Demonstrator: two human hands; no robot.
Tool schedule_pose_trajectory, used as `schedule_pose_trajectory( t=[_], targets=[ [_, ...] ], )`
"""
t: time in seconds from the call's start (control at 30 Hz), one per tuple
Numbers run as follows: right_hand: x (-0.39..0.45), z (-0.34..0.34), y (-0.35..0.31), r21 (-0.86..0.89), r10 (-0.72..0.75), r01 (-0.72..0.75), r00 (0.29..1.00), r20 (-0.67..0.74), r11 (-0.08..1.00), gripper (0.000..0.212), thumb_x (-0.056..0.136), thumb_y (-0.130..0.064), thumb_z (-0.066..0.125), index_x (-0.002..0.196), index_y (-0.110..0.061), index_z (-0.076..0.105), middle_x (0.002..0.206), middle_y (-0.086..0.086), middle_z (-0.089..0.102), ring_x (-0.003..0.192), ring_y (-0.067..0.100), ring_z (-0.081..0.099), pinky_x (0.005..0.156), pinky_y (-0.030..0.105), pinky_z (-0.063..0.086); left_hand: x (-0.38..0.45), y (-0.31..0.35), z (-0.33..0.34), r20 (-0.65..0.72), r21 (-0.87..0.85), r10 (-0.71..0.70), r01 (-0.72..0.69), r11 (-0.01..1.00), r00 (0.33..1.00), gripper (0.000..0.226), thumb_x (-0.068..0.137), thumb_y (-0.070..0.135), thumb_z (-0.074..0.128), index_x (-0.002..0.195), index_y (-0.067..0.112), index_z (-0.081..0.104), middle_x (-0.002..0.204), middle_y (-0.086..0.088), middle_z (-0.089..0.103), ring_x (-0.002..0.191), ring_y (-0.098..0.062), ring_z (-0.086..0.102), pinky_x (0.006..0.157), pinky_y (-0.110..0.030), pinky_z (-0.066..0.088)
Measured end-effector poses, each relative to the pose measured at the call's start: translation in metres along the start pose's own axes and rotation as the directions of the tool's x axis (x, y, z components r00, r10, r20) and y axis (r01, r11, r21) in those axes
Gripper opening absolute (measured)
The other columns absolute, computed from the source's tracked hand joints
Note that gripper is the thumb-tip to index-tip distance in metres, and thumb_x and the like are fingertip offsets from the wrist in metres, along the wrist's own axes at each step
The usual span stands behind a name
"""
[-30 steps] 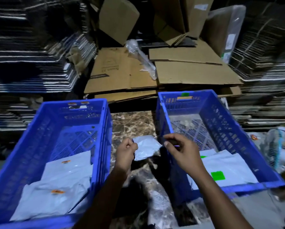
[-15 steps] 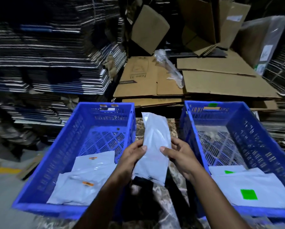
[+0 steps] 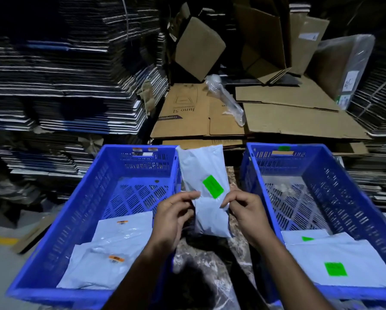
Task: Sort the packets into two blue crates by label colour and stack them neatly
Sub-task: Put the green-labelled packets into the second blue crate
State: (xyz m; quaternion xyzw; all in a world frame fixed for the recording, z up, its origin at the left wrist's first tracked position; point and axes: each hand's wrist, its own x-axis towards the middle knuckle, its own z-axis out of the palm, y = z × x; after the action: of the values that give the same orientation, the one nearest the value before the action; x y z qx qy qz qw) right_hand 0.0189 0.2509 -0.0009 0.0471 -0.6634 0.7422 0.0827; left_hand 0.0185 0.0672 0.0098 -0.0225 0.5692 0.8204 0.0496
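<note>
Packet (image 3: pixel 204 191) is held upright in the gap between the two blue crates, above the marbled table (image 3: pixel 212 262); its long axis runs away from the person, top edge reaching level with the far rims; green label (image 3: pixel 213 186) faces the camera, just above the grip.

Left hand (image 3: pixel 174 217) pinches the packet's left edge, fingers (image 3: pixel 188 195) curled round it; right hand (image 3: pixel 246 212) pinches the right edge just below the label in the same way; both grips sit at about mid-length, so the upper half stands free and the lower half hangs below.

Left crate (image 3: pixel 93 186) holds packets with orange labels (image 3: pixel 116 258); right crate (image 3: pixel 353 191) holds packets with green labels (image 3: pixel 335 269), stacked flat at its near end; the crates stand well apart with the held packet between them.

Judgement: the green label matches the right crate, so the destination lies to the right of the fingers; the right hand is the nearer one and could carry it alone; the packet would need to tip from upright to flat, its long axis squared to the stack below.

Risk, judged: the bag looks limp and creased at mid-length; it may fold or slide off the slick stack.

Behind: flattened cardboard (image 3: pixel 299 121) and stacks of dark sheets (image 3: pixel 60 86).
</note>
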Motion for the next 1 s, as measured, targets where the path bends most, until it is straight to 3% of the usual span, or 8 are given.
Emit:
schedule_pose_trajectory(
  t=[0.07,0.17,0.53,0.63,0.73,0.83,0.93,1.0],
  targets=[
    [-0.003,-0.001,-0.005,0.109,0.07,-0.069,0.998,-0.004,0.992,0.021,0.079,-0.003,0.056,0.081,-0.01,0.075,0.094,0.002,0.071,0.086,0.018,0.062,0.073,0.031,0.044,0.0,0.003,-0.004,0.048,-0.074,-0.017,0.021,0.997,0.999,0.031,0.091,-0.009,0.045,0.108,-0.001,0.07,0.1,-0.014,0.073,0.091,-0.019,0.069,0.081,-0.028,0.055],
    [-0.007,-0.004,-0.011,0.121,0.072,-0.075,0.997,0.03,0.99,0.019,0.079,-0.014,0.07,0.095,-0.006,0.074,0.097,0.003,0.073,0.086,0.019,0.063,0.076,0.029,0.05,-0.004,0.002,-0.006,0.114,0.062,0.072,-0.079,0.995,0.991,0.037,0.087,-0.005,0.066,0.121,0.009,0.065,0.106,-0.006,0.074,0.097,-0.015,0.068,0.081,-0.026,0.055],
    [-0.017,-0.009,-0.007,0.015,0.082,-0.081,0.994,-0.074,0.997,0.022,0.08,0.009,0.074,0.098,-0.003,0.069,0.102,-0.005,0.073,0.081,0.019,0.066,0.075,0.032,0.054,0.001,-0.004,0.008,0.182,0.203,0.086,-0.123,0.971,0.98,0.059,0.086,-0.009,0.068,0.135,0.022,0.057,0.124,0.005,0.069,0.119,-0.014,0.063,0.088,-0.026,0.053],
    [-0.026,-0.026,-0.011,0.072,0.096,-0.085,0.983,-0.159,0.994,0.022,0.077,-0.003,0.074,0.098,-0.006,0.068,0.1,0.005,0.071,0.082,0.019,0.065,0.076,0.033,0.054,0.011,-0.006,0.029,0.297,0.179,0.037,-0.093,0.979,0.954,0.063,0.082,-0.006,0.071,0.138,0.02,0.055,0.13,-0.007,0.067,0.123,-0.026,0.062,0.096,-0.044,0.053],
    [-0.036,-0.055,-0.027,0.131,0.105,-0.074,0.962,-0.253,0.989,0.034,0.075,-0.017,0.077,0.103,-0.01,0.059,0.096,0.002,0.066,0.084,0.016,0.063,0.079,0.037,0.055,0.019,-0.008,0.064,0.425,0.268,0.049,-0.178,0.947,0.904,0.062,0.084,-0.013,0.069,0.137,0.016,0.055,0.129,0.008,0.067,0.12,-0.012,0.062,0.095,-0.029,0.054],
    [-0.043,-0.089,-0.04,-0.023,0.068,-0.077,0.961,-0.269,0.997,0.047,0.081,-0.008,0.079,0.116,-0.008,0.047,0.08,-0.02,0.061,0.066,0.005,0.058,0.066,0.031,0.053,0.021,-0.02,0.105,0.524,0.312,0.033,-0.228,0.922,0.851,0.062,0.083,-0.013,0.07,0.137,0.014,0.054,0.124,0.019,0.067,0.118,-0.004,0.062,0.087,-0.017,0.051],
    [-0.047,-0.133,-0.048,-0.199,-0.027,-0.045,0.939,-0.344,0.979,0.043,0.085,0.001,0.073,0.118,-0.01,0.046,0.076,-0.008,0.053,0.066,0.012,0.049,0.063,0.034,0.045,0.022,-0.043,0.136,0.607,0.31,-0.019,-0.215,0.926,0.795,0.069,0.082,0.003,0.076,0.14,0.029,0.05,0.138,0.0,0.06,0.129,-0.021,0.056,0.097,-0.036,0.052],
    [-0.047,-0.169,-0.056,-0.305,-0.098,-0.031,0.911,-0.401,0.952,0.039,0.086,-0.004,0.07,0.115,-0.021,0.051,0.075,-0.011,0.041,0.066,0.01,0.039,0.062,0.029,0.037,0.026,-0.061,0.147,0.635,0.359,-0.015,-0.278,0.891,0.773,0.075,0.082,0.018,0.078,0.145,0.036,0.042,0.148,0.007,0.05,0.138,-0.012,0.046,0.106,-0.039,0.046]
  ],
)
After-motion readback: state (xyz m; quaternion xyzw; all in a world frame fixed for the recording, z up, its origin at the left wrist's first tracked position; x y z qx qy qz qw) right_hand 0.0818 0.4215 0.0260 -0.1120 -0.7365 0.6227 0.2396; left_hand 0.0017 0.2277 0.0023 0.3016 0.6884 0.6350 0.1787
